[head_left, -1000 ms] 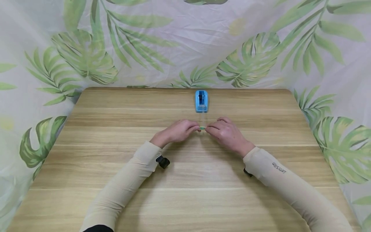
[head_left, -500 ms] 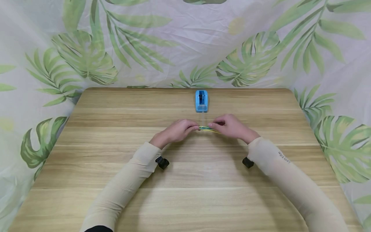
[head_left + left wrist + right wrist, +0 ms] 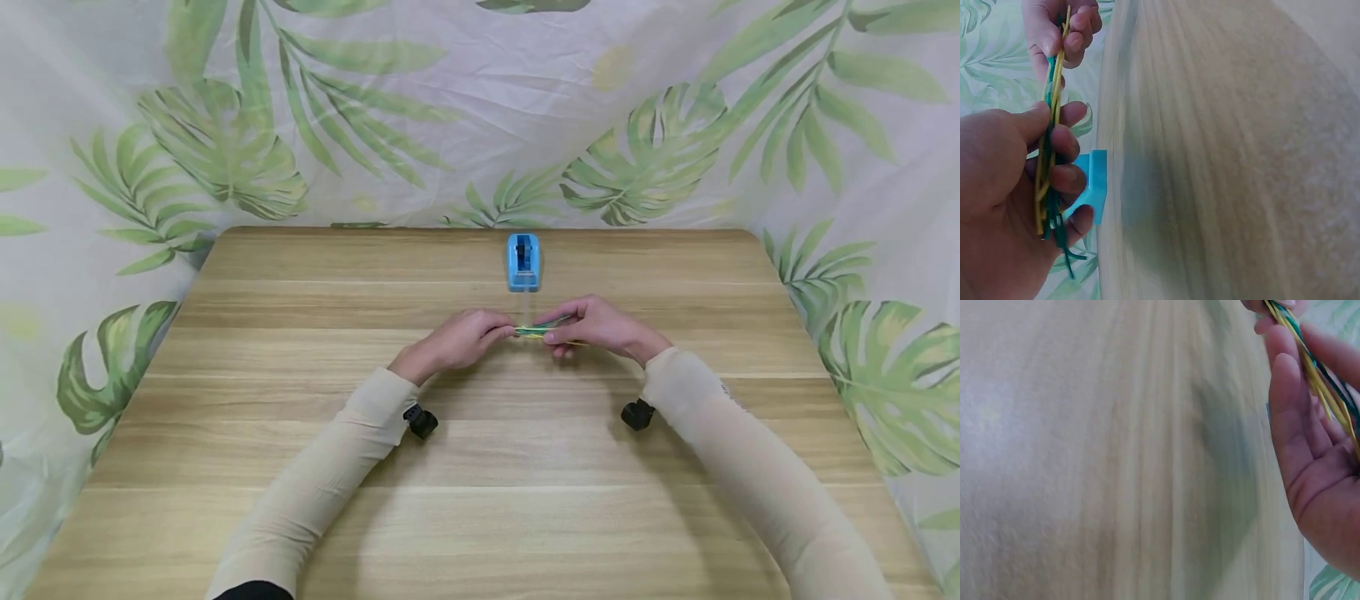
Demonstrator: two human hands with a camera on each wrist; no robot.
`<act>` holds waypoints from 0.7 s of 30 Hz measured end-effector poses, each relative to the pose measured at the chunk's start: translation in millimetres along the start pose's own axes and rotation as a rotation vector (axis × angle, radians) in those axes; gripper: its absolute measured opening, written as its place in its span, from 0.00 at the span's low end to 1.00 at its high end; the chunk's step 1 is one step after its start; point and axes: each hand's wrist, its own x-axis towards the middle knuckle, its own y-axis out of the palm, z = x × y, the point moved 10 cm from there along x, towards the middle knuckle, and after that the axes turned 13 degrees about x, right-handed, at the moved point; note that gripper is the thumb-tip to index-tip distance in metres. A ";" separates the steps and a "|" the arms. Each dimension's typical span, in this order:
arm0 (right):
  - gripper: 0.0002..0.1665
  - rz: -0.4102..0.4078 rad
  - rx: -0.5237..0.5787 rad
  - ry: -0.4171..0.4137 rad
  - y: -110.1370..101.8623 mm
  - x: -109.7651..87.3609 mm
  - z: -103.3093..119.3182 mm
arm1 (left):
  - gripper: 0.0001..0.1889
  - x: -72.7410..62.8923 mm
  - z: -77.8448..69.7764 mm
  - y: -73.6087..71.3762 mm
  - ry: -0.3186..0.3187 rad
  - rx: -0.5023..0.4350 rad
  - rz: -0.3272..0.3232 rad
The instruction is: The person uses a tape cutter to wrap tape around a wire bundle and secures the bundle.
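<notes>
Pinching the green and yellow strands [image 3: 531, 332], the left hand [image 3: 463, 338] is holding them above the tabletop [image 3: 487, 517], near the blue tape dispenser [image 3: 523, 260]; the right hand [image 3: 600, 323] is surrounding their other end, fingers loosely parted, grip unclear.

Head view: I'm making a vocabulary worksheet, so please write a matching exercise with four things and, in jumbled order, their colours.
Things
1. Dispenser
2. Strands
3. Right sleeve
4. Right wrist camera

Colours
A. Black
B. Green and yellow
C. Blue
D. Beige

Pairs: 1-C, 2-B, 3-D, 4-A
</notes>
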 end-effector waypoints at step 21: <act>0.18 -0.051 -0.003 -0.036 -2.6 0.4 -3.7 | 0.22 -7.9 45.6 10.3 -0.272 -0.461 0.126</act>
